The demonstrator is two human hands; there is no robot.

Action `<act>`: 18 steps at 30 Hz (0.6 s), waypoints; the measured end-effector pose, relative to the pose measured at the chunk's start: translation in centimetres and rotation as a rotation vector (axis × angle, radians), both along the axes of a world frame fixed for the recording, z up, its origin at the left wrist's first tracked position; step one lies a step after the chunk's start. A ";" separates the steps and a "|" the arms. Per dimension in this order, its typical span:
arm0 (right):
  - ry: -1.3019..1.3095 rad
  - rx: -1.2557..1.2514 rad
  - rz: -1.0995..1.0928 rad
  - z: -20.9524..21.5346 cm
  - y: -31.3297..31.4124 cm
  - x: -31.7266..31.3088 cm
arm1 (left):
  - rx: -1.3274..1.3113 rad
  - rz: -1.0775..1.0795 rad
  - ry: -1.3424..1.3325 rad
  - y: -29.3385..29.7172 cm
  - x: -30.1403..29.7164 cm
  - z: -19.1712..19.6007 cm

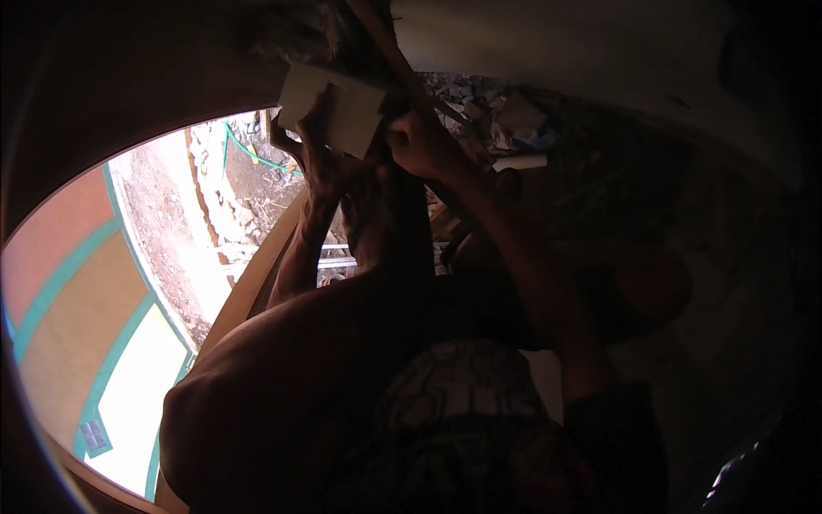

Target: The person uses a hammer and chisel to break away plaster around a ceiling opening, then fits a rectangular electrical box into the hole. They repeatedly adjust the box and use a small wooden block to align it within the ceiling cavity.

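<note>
A pale, flat rectangular piece [355,116], like a block or box, is at the upper middle, tilted. My left hand [318,167] grips it from below, and one finger lies dark across its face. Just right of the piece, my right hand [419,147] is closed in a fist; what it holds, if anything, is lost in shadow. A thin wooden strip [385,44] slants down from the top edge to this fist; whether the fist grips it I cannot tell. Below the pale piece, between my forearms, a bare foot [370,218] shows dimly.
My bent bare knee [193,403] fills the lower left. Rubble [467,98] and a pale cylinder [520,161] lie beyond my right forearm. Through a bright opening at left are sunlit ground [265,184], a green hose [257,158] and a painted wall [94,291]. Much of the right side is dark.
</note>
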State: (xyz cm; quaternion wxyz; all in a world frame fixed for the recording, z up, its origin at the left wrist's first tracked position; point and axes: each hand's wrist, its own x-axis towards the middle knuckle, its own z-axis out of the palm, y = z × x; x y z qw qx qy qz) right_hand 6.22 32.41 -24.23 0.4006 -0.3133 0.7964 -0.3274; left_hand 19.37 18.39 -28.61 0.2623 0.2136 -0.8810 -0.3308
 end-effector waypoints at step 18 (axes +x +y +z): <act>-0.018 -0.013 0.074 2.2 2.7 -1.9 | 0.037 0.008 -0.086 -0.4 0.8 -1.7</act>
